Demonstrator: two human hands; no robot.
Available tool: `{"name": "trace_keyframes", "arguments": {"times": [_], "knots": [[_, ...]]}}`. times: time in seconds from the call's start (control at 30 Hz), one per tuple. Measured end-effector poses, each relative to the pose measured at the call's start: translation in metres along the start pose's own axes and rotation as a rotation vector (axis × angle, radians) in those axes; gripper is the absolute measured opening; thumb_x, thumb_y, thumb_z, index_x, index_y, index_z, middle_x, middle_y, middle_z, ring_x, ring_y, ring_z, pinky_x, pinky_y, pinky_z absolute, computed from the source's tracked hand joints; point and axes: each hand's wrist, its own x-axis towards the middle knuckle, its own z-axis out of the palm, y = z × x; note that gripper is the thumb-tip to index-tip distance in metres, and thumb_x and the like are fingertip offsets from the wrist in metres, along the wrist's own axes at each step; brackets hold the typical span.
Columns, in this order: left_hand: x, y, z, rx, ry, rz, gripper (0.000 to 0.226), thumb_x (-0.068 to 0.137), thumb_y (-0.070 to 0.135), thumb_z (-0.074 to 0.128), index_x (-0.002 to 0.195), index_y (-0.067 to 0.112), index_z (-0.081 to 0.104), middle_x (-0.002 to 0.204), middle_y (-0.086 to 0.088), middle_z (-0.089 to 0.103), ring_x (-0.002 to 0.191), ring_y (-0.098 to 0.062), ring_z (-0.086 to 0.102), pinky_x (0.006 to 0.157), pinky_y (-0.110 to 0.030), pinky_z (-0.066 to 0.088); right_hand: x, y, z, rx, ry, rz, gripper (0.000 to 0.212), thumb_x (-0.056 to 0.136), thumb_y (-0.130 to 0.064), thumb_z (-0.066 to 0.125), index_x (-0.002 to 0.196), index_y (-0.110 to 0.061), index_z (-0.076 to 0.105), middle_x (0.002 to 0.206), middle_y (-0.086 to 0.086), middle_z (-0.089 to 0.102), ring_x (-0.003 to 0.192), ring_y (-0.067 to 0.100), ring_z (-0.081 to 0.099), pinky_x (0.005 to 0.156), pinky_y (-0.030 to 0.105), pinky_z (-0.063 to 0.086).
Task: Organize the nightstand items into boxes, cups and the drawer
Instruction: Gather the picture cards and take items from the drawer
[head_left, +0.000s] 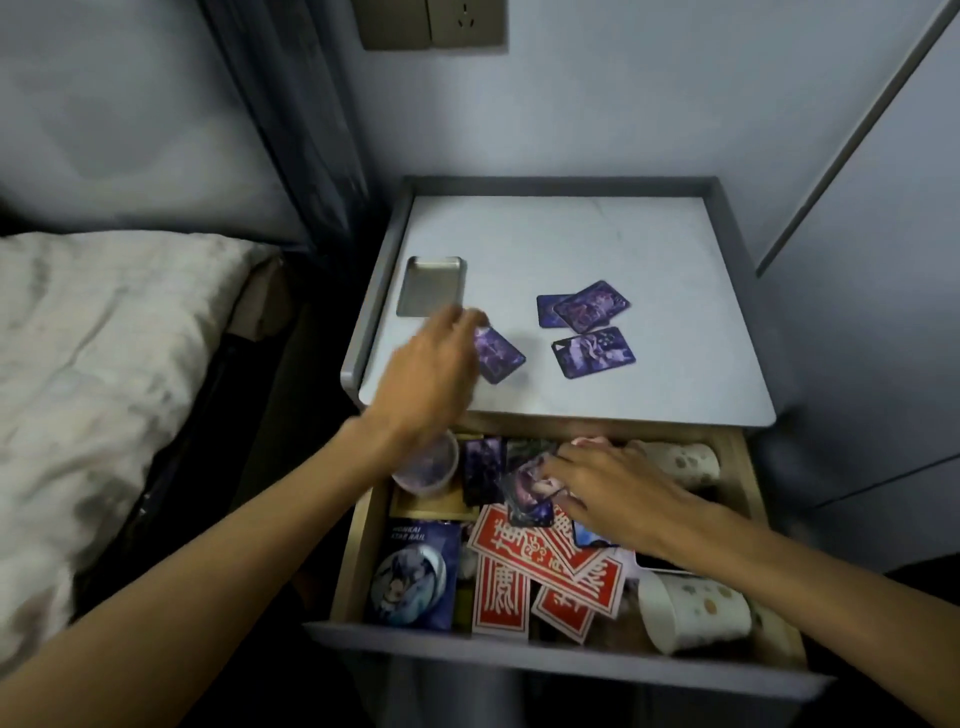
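My left hand (431, 364) hovers over the left part of the nightstand top (597, 234), its fingers on a purple card (498, 356). It is blurred by motion. Just behind it lies an open metal tin (430, 285). Three more purple cards (584, 306) (595, 351) lie in the middle of the top. My right hand (618, 480) reaches into the open drawer (545, 652) and presses on a small pile of cards (530, 488). Red paper envelopes (524, 577) lie in the middle of the drawer.
The drawer also holds a clear plastic cup (431, 467), a blue badge pack (413, 577) and two spotted paper cups (691, 610) (685, 462) on their sides. A bed with a pale quilt (104, 364) stands to the left. A wall socket (434, 21) is above.
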Motion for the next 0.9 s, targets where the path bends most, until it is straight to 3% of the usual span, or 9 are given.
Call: {"name": "trace_keyframes", "arguments": {"times": [0.1, 0.17, 0.23, 0.3, 0.37, 0.47, 0.63, 0.8, 0.9], "knots": [[-0.053, 0.038, 0.024, 0.045, -0.264, 0.177, 0.040, 0.094, 0.026, 0.056, 0.132, 0.018, 0.050, 0.125, -0.007, 0.057, 0.105, -0.027, 0.062, 0.074, -0.035, 0.051, -0.010, 0.002, 0.031, -0.098, -0.217, 0.121, 0.073, 0.091, -0.042, 0.059, 0.152, -0.020, 0.025, 0.154, 0.007, 0.028, 0.143, 0.026, 0.027, 0.110, 0.043, 0.036], [-0.074, 0.047, 0.050, 0.151, -0.522, 0.107, 0.059, 0.096, 0.043, 0.052, 0.147, 0.021, 0.034, 0.147, -0.012, 0.042, 0.131, -0.034, 0.047, 0.096, -0.043, 0.046, -0.012, 0.005, 0.048, -0.186, -0.286, 0.155, 0.095, 0.085, -0.043, 0.065, 0.156, -0.016, 0.009, 0.160, 0.016, 0.009, 0.149, 0.035, 0.006, 0.120, 0.052, 0.019], [-0.083, 0.043, 0.073, 0.238, -0.731, 0.010, 0.082, 0.094, 0.060, 0.049, 0.157, 0.022, 0.012, 0.162, -0.019, 0.013, 0.147, -0.043, 0.018, 0.118, -0.049, 0.024, -0.015, 0.003, 0.056, -0.237, -0.335, 0.171, 0.099, 0.084, -0.034, 0.066, 0.156, -0.014, 0.001, 0.160, 0.021, 0.002, 0.149, 0.039, -0.001, 0.121, 0.056, 0.011], [-0.085, 0.037, 0.087, 0.289, -0.804, -0.025, 0.094, 0.092, 0.067, 0.046, 0.158, 0.020, -0.002, 0.164, -0.023, -0.003, 0.150, -0.046, 0.002, 0.122, -0.051, 0.010, -0.018, -0.004, 0.060, -0.245, -0.374, 0.180, 0.095, 0.088, -0.020, 0.060, 0.156, -0.013, -0.004, 0.160, 0.024, 0.002, 0.149, 0.040, 0.002, 0.120, 0.053, 0.015], [-0.083, 0.036, 0.097, 0.297, -0.833, -0.047, 0.098, 0.092, 0.067, 0.045, 0.158, 0.019, -0.009, 0.163, -0.026, -0.008, 0.149, -0.048, -0.001, 0.122, -0.051, 0.011, -0.019, -0.006, 0.061, -0.278, -0.366, 0.175, 0.089, 0.089, -0.011, 0.055, 0.156, -0.010, -0.004, 0.159, 0.027, 0.006, 0.148, 0.041, 0.009, 0.119, 0.051, 0.022], [-0.077, 0.039, 0.105, 0.320, -0.834, -0.065, 0.091, 0.097, 0.061, 0.044, 0.158, 0.016, -0.007, 0.161, -0.032, -0.001, 0.147, -0.053, 0.009, 0.116, -0.052, 0.028, -0.015, -0.001, 0.061, -0.276, -0.253, 0.160, 0.077, 0.092, -0.006, 0.049, 0.155, -0.007, 0.005, 0.153, 0.025, 0.028, 0.140, 0.037, 0.032, 0.110, 0.044, 0.037], [-0.072, 0.039, 0.101, 0.377, -0.730, 0.074, 0.060, 0.108, 0.031, 0.028, 0.155, 0.001, 0.008, 0.149, -0.033, 0.036, 0.134, -0.049, 0.040, 0.095, -0.049, 0.048, -0.014, 0.009, 0.039, -0.129, -0.104, 0.162, 0.049, 0.097, -0.012, 0.042, 0.146, -0.013, 0.036, 0.134, 0.008, 0.057, 0.110, 0.026, 0.062, 0.083, 0.039, 0.051], [-0.076, 0.038, 0.099, 0.439, -0.675, 0.200, 0.056, 0.106, 0.013, 0.033, 0.153, -0.004, 0.009, 0.136, -0.027, 0.049, 0.116, -0.039, 0.058, 0.082, -0.041, 0.052, -0.021, 0.017, 0.024, 0.060, -0.036, 0.260, 0.034, 0.100, -0.021, 0.044, 0.132, -0.026, 0.056, 0.109, 0.001, 0.070, 0.089, 0.018, 0.067, 0.077, 0.033, 0.055], [-0.072, 0.038, 0.090, 0.390, -0.627, 0.191, 0.049, 0.104, 0.008, 0.035, 0.150, 0.000, 0.021, 0.119, -0.013, 0.061, 0.094, -0.027, 0.067, 0.068, -0.032, 0.048, -0.022, 0.021, 0.022, 0.179, 0.060, 0.338, 0.034, 0.101, -0.023, 0.047, 0.133, -0.031, 0.058, 0.103, 0.000, 0.071, 0.085, 0.014, 0.066, 0.068, 0.023, 0.048]]}}
